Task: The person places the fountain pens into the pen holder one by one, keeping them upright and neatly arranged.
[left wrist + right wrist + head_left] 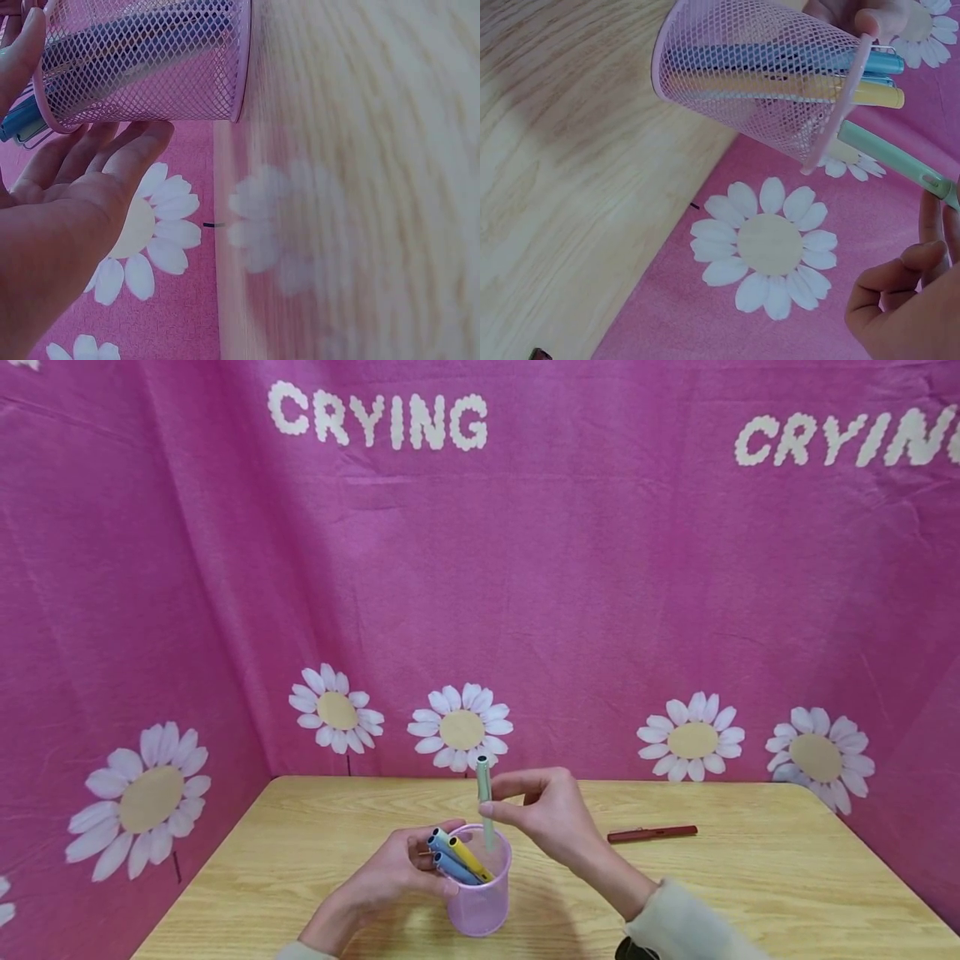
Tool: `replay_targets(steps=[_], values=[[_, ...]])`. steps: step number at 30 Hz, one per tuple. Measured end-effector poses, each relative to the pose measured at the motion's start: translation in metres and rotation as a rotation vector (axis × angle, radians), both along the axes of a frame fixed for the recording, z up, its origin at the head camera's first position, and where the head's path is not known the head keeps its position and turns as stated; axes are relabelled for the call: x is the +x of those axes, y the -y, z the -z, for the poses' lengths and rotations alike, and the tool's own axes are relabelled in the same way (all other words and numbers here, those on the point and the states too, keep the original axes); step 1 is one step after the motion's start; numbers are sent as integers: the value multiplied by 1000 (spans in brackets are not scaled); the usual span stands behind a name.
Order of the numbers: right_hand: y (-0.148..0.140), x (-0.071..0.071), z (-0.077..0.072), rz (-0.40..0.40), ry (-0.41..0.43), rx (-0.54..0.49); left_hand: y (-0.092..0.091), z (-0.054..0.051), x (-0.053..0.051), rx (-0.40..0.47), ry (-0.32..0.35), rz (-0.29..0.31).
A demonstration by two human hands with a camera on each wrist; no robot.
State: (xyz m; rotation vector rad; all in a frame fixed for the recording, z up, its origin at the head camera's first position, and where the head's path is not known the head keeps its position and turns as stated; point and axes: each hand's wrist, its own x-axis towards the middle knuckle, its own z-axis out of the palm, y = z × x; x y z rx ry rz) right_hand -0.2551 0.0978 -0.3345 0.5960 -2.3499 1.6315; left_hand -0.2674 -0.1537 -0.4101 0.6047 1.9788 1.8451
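Note:
A pink mesh pen cup (477, 912) stands upright on the table. My left hand (397, 870) holds it near the rim, thumb on the near side and fingers on the far side. Several pens lean inside toward the left, among them a yellow pen (471, 859) and blue pens (452, 867). Between thumb and fingertips, my right hand (551, 814) pinches a pale green pen (483, 781) above the cup. In the right wrist view the green pen (892, 157) slants with its lower end at the cup's rim (832, 139); how far it reaches inside is unclear.
A dark red pen (652, 834) lies on the wooden table (750, 893), to the right of my right hand. Behind and at the sides hangs a pink cloth (570, 568) printed with white daisies and letters. Something dark (636, 950) shows under my right sleeve.

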Motion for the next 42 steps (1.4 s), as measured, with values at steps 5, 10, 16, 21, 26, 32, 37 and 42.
replay_targets(steps=[5,10,16,21,26,32,37,42], values=[[2,-2,6,-11,4,-20,-1,0,1,9,9,5],[3,-4,10,-16,-8,-28,-1,0,1,12,10,0],[3,-6,16,-7,3,-23,0,1,1,8,-1,0],[2,-6,21,-2,9,-33,0,1,1,1,-19,-3],[2,-6,25,11,27,-37,0,0,1,11,-13,4],[3,-7,32,16,37,-26,0,-1,2,-1,5,-8],[3,-6,35,18,43,-24,0,0,1,-7,5,-11],[4,-5,37,15,67,-15,0,0,1,5,4,-2]])
